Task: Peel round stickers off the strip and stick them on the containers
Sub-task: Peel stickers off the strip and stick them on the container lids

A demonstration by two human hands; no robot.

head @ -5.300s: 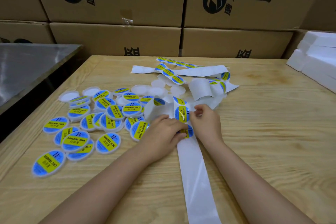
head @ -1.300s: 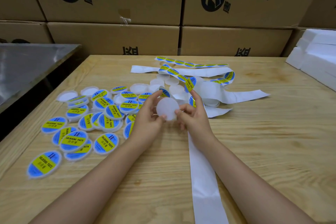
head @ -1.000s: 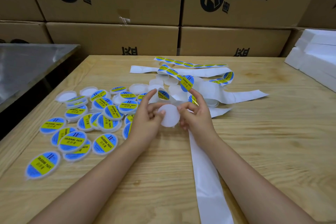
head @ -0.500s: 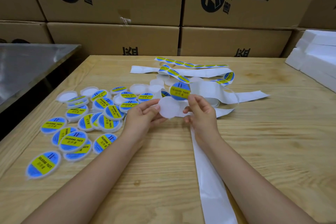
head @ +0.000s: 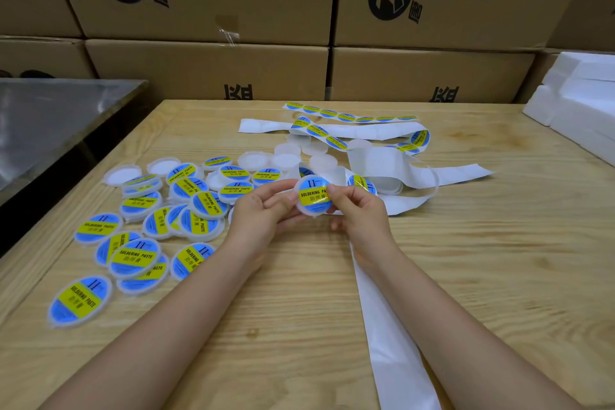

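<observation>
The wooden table (head: 482, 276) before me is pale and grained, with a border board along its left and far sides. A peeled white backing strip (head: 389, 336) lies flat on it, running from my near edge to the middle. Left of that strip is a loose heap of labelled containers (head: 134, 258), blue-and-yellow faces up, several overlapping. Past the strip's far end sit plain white containers (head: 285, 158) and a looped sticker strip (head: 349, 117). Far right of the strip, white foam blocks (head: 585, 103) appear to rest on the table's edge.

Above the wooden table (head: 466, 260), the left hand (head: 266, 210) and right hand (head: 359, 210) hold a stickered container (head: 312, 199) between them.
</observation>
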